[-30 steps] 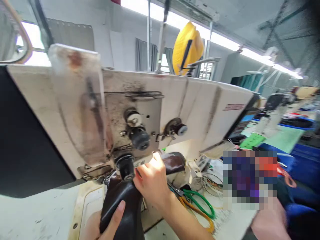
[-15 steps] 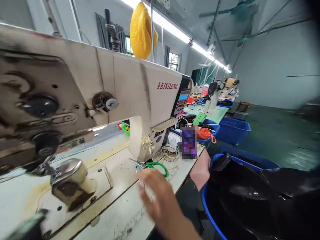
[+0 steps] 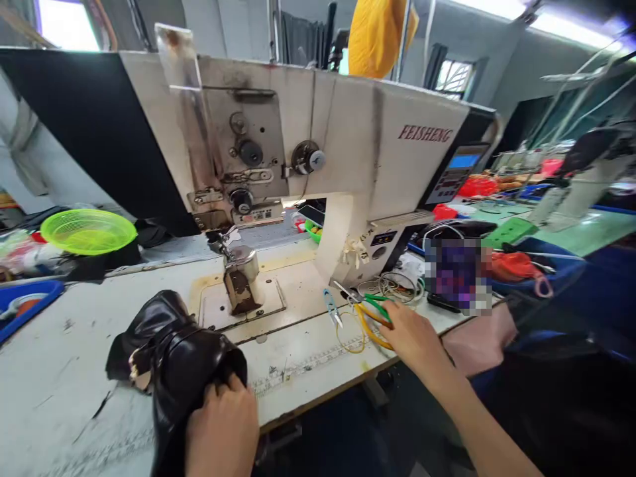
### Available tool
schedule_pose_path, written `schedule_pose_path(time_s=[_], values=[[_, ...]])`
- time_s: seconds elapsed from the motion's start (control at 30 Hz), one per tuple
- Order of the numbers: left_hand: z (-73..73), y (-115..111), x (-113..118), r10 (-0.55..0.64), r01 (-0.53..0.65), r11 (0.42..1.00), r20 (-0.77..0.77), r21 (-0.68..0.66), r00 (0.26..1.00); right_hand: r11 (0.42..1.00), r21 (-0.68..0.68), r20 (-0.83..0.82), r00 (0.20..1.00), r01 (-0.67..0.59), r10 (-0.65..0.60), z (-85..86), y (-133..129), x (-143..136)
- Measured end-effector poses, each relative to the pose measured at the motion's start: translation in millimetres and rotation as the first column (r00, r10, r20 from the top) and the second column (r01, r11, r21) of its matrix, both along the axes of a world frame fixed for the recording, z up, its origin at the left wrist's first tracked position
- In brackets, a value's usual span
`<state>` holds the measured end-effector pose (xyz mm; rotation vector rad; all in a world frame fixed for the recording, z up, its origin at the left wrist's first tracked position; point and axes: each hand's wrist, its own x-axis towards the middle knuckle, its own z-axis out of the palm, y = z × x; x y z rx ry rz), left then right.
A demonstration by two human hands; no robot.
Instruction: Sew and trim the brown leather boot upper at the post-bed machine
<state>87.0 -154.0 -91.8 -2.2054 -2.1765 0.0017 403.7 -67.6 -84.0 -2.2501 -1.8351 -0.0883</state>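
In the head view, the two hands are seen apart. At eight o'clock, a black glossy piece (image 3: pixel 183 351) on the table (image 3: pixel 303 387) is gripped by the left hand (image 3: pixel 223 424). At five o'clock, the handles of the scissors (image 3: pixel 366 324) are touched by the right hand (image 3: pixel 410 334); whether its fingers are closed cannot be told. Blue snips (image 3: pixel 330 303) are placed at the scissors' nine o'clock.

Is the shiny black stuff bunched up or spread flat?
Bunched up: the shiny black stuff stands in thick folds on the white table.

The black workpiece (image 3: pixel 191 354) is faced in glossy, creased leather-look material — the scissors (image 3: pixel 366 313) are bladed in metal.
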Motion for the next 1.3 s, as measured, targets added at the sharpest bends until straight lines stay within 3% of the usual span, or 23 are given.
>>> schedule_pose_path(time_s=[0.07,0.1,0.17,0.2,0.23,0.27,0.3,0.37,0.43,0.53,0.63,0.73,1.0,1.17,1.3], values=[[1.3,-9.1,-7.9,-0.212,0.213,0.976,-0.021,0.047,0.977,1.000,0.018,-0.048,0.999,-0.019,0.020,-15.5,-26.6,10.6],[6.3,-14.5,-19.5,-0.380,0.379,0.921,-0.007,0.093,0.925,0.996,0.064,-0.108,0.992,-0.057,0.063,-25.9,-41.5,14.0],[27.9,-20.7,-49.3,-0.687,0.674,0.704,-0.027,0.226,0.726,0.966,0.173,-0.229,0.946,-0.195,0.231,-45.4,-71.4,11.8],[43.5,-18.4,-62.8,-0.689,0.671,0.677,-0.059,0.303,0.722,0.944,0.184,-0.275,0.908,-0.273,0.316,-51.7,-84.6,4.7],[60.4,-11.4,-72.3,-0.655,0.636,0.678,-0.090,0.369,0.750,0.923,0.168,-0.310,0.870,-0.346,0.383,-54.6,-95.5,-6.5],[76.6,0.3,-76.4,-0.521,0.522,0.771,-0.109,0.365,0.846,0.902,0.132,-0.330,0.840,-0.411,0.431,-54.1,-103.4,-21.2],[90.4,15.5,-74.7,-0.483,0.496,0.806,-0.125,0.322,0.867,0.882,0.088,-0.335,0.820,-0.463,0.464,-50.7,-107.6,-38.0],[106.6,50.0,-56.6,-0.505,0.514,0.857,-0.137,0.038,0.852,0.858,0.022,-0.271,0.823,-0.512,0.499,-39.3,-106.4,-72.6],[107.0,79.9,-30.4,-0.538,0.482,0.836,-0.225,-0.262,0.812,0.849,-0.020,-0.167,0.839,-0.527,0.517,-28.5,-97.2,-100.4],[91.1,104.3,-4.5,-0.618,0.488,0.766,-0.270,-0.418,0.739,0.840,-0.076,-0.104,0.842,-0.538,0.530,-21.4,-83.4,-122.2],[75.3,110.0,-2.2,-0.653,0.519,0.736,-0.254,-0.434,0.714,0.826,-0.127,-0.125,0.835,-0.548,0.535,-20.8,-77.9,-128.5],[69.4,109.9,-6.6,-0.677,0.550,0.719,-0.252,-0.424,0.691,0.818,-0.162,-0.139,0.833,-0.552,0.535,-19.6,-76.9,-131.3],[88.1,113.7,-22.1,-0.745,0.629,0.629,-0.122,-0.457,0.656,0.794,-0.174,-0.008,0.807,-0.582,0.590,-16.4,-68.0,-140.5],[92.6,110.1,-29.9,-0.729,0.642,0.628,-0.041,-0.440,0.684,0.770,-0.180,0.097,0.768,-0.612,0.633,-19.6,-68.2,-143.3],[92.2,107.2,-27.9,-0.697,0.631,0.659,-0.018,-0.409,0.716,0.778,-0.183,0.112,0.774,-0.601,0.623,-16.7,-66.7,-156.4]])
